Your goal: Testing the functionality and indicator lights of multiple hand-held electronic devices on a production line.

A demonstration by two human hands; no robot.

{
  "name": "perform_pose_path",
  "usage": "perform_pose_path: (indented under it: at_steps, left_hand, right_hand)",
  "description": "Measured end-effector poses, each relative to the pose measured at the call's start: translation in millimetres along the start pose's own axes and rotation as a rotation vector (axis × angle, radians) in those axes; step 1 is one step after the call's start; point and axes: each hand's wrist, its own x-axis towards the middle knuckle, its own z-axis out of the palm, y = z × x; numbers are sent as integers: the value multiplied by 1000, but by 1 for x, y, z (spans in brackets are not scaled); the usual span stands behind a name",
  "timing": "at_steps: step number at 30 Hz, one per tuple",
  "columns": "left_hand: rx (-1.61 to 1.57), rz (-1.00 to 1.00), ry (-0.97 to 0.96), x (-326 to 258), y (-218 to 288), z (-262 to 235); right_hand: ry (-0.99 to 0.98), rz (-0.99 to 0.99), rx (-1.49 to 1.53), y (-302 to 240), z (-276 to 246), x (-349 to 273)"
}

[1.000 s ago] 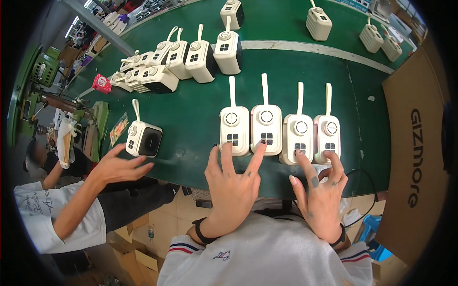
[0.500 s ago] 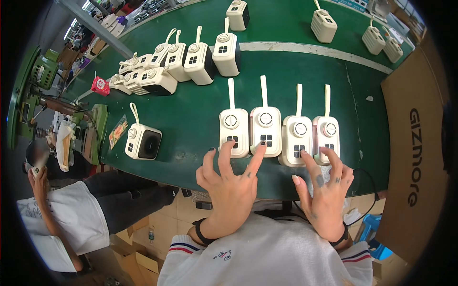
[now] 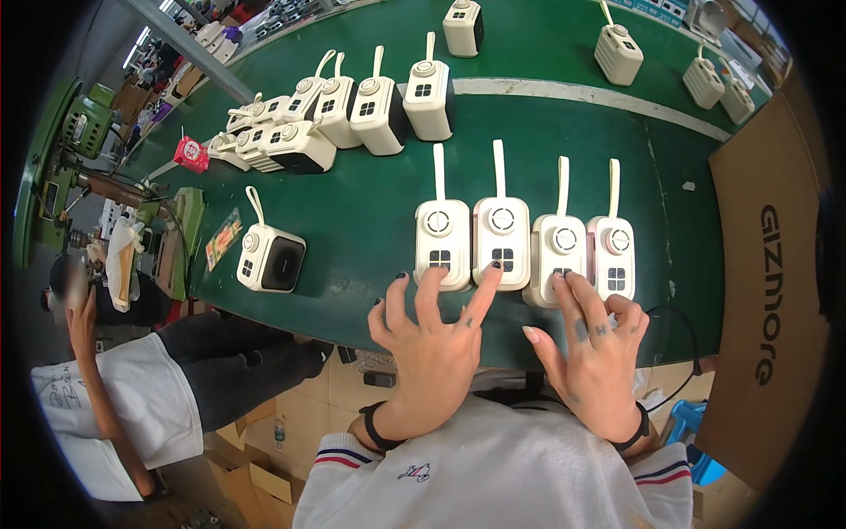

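Note:
Four cream, box-shaped portable speakers lie side by side on the green table, each with a loop strap, a round dial and dark square buttons. My left hand (image 3: 427,353) has its fingers spread, one at the buttons of the leftmost speaker (image 3: 443,238) and the index finger on those of the second speaker (image 3: 501,247). Two fingertips of my right hand (image 3: 592,357) rest close together at the buttons of the third speaker (image 3: 545,260), its thumb held apart. The fourth speaker (image 3: 624,264) is just beyond that hand's other, bent fingers. Neither hand grasps anything.
A single speaker (image 3: 271,258) stands at the left beside a small printed packet (image 3: 224,240). Several more speakers (image 3: 379,115) cluster farther back. A large cardboard box (image 3: 762,264) borders the right side, near a black cable (image 3: 692,331). A seated person (image 3: 115,406) is at the left.
My right middle finger has moved left from the fourth speaker to the third, beside the index finger. My left hand stays over the first two speakers. The whole view has shifted slightly.

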Motion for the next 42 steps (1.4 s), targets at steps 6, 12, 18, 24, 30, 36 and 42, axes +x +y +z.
perform_pose_path:
  at_steps: [6, 12, 18, 24, 30, 36, 42]
  left_hand:
    - [24, -30, 15, -5, 4, 7]
    - [-108, 58, -199, 6, -2, -9]
    - [-195, 87, -122, 5, -6, -6]
    - [-215, 87, -1, -1, -5, 9]
    - [-184, 115, -10, -3, -8, 13]
    - [-198, 146, 17, -1, -10, 17]
    - [-324, 196, -148, -18, -14, 21]
  right_hand:
    - [35, -29, 9, -1, 4, 4]
    - [68, -50, 12, 3, 13, 2]
    - [-89, -174, 106, 14, -15, 32]
    - [-48, -317, 90, -12, 9, 49]
    - [39, -231, 8, -29, 23, 42]
    - [41, -177, 56, -33, 23, 47]
    - [-47, -318, 220, -41, 6, 66]
